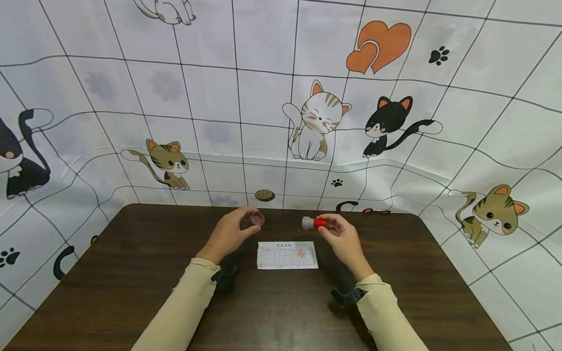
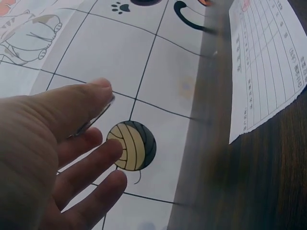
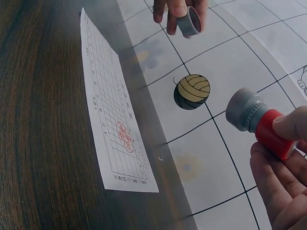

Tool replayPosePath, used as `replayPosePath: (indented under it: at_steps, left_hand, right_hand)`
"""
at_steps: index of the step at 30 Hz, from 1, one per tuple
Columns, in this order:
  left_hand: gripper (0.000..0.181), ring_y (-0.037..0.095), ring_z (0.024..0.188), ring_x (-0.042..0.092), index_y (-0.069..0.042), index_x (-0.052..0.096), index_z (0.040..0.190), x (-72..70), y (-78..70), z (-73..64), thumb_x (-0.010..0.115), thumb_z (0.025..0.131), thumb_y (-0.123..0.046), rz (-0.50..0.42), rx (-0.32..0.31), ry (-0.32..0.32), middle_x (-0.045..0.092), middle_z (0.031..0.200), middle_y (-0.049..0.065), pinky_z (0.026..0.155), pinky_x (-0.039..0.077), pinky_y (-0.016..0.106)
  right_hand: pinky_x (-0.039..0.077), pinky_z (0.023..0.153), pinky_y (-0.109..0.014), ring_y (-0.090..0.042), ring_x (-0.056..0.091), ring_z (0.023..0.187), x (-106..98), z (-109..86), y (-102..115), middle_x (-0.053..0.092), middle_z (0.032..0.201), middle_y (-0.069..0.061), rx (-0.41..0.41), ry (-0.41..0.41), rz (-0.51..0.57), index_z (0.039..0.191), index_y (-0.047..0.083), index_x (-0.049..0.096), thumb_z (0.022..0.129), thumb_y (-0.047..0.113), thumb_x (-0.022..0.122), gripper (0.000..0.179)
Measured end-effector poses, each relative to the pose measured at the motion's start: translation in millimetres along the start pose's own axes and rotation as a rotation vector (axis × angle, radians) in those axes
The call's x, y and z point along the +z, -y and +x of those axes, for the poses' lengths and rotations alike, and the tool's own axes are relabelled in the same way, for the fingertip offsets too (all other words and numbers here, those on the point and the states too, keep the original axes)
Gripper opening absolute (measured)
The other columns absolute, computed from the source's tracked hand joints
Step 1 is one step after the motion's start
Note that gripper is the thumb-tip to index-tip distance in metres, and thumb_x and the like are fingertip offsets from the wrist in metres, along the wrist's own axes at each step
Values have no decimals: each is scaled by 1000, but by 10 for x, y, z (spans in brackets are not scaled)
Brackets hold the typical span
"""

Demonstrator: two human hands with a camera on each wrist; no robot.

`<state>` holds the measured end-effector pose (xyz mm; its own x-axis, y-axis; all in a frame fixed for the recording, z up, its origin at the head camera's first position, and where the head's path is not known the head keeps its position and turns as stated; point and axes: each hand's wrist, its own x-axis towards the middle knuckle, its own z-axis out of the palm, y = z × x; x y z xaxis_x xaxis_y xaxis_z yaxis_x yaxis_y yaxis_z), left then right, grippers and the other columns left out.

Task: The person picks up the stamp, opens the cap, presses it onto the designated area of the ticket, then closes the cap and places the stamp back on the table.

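Note:
In the head view my left hand (image 1: 226,236) pinches a small round cap (image 1: 257,219), its open side showing a reddish inside. The left wrist view shows only a thin edge of that cap (image 2: 96,117) under my thumb. Across from it, my right hand (image 1: 347,242) grips a red and grey seal stamp (image 1: 313,223) by its red barrel, the grey end pointing left. Both are held up, with a gap between stamp and cap. Below them lies a printed form (image 1: 285,263) with a table grid and a red seal mark near its right side.
The dark wooden table (image 1: 123,282) carries the form near its middle. Behind it and at both sides hangs a white sheet (image 1: 263,97) with grid lines and printed cats. Dark wristbands (image 1: 349,296) sit on both wrists, over light sleeves.

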<state>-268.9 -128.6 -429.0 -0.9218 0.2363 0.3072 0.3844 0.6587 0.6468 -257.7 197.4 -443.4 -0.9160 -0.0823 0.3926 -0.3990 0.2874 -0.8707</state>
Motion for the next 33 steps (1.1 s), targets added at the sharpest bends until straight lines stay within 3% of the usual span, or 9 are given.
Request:
replayPosePath:
  at_steps: [6,15,19,33]
  left_hand:
    - [48,20,97,69,-13,64,138,6,-28,1,79,94,-25,6,8,10,73,114,3,86,59,45]
    - [53,21,98,63,-14,62,143,-2,-91,-11,79,94,-25,34,43,7,67,128,7,85,57,43]
    - [53,19,99,62,-16,61,145,1,-108,-12,77,95,-26,45,63,27,66,123,4,85,57,40]
    - [55,11,91,58,-17,57,150,36,-171,-21,71,99,-34,87,130,55,59,110,-2,78,53,34]
  right_hand:
    - [55,93,-20,-22,71,104,11,-9,16,71,119,-21,6,8,5,125,0,67,93,-1,74,32]
    - [53,89,-14,-31,69,109,38,-9,38,69,123,-23,10,25,22,127,-3,65,95,-1,72,33]
    - [53,88,-14,-35,68,111,54,-14,48,69,124,-24,10,31,26,129,-4,64,95,-1,72,35]
    - [55,89,-17,-19,71,101,99,-25,50,73,114,-19,-42,33,0,123,1,69,93,1,75,30]
